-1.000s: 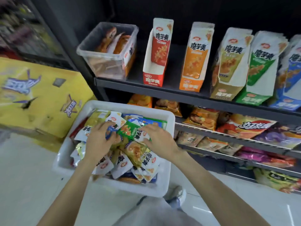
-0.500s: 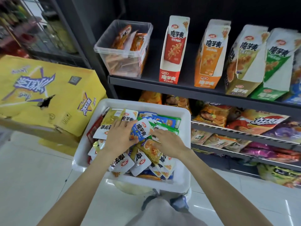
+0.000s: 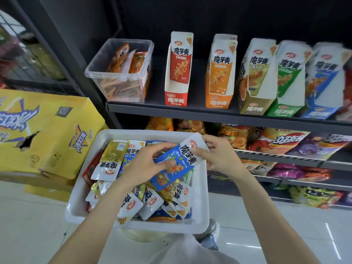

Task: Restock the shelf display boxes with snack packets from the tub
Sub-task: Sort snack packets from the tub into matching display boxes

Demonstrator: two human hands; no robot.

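Observation:
A white tub (image 3: pixel 80 195) full of mixed snack packets sits in front of me below the shelf. My left hand (image 3: pixel 144 164) and my right hand (image 3: pixel 219 155) both hold a blue and white snack packet (image 3: pixel 181 162) lifted just above the pile; the left grips its lower blue part, the right pinches its white top end. On the upper shelf (image 3: pixel 190 113) stand display boxes: red (image 3: pixel 178 69), orange (image 3: pixel 221 73), gold (image 3: pixel 255 80), green (image 3: pixel 285 82) and blue (image 3: pixel 322 84). The red box looks nearly empty.
A clear plastic bin (image 3: pixel 122 73) with orange packets stands at the shelf's left end. A yellow carton (image 3: pixel 42 134) lies to the left of the tub. Lower shelves (image 3: pixel 285 159) hold larger chip bags. The floor is pale tile.
Both hands were sorting among the packets in the tub; now they have lifted a blue packet out of the pile. The view has shifted closer to the shelf.

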